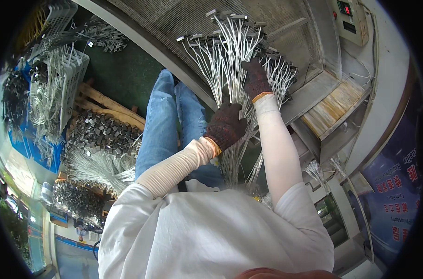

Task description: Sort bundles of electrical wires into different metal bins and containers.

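Observation:
A large bundle of white wires fans out across a metal mesh bed, with small dark rectangular blocks on its far ends. Both my hands wear dark knitted gloves with orange cuffs. My left hand is closed round the lower, gathered part of the bundle, whose loose tails hang toward my lap. Farther up and to the right, my right hand lies among the wires with its fingers curled against them. Its fingertips are partly hidden. More block-ended wires spread just right of that hand.
The mesh bed has a metal rim in front of my knees. At right stand a metal housing and a control box with a red display. Crates of wires and heaps of blocks lie at left.

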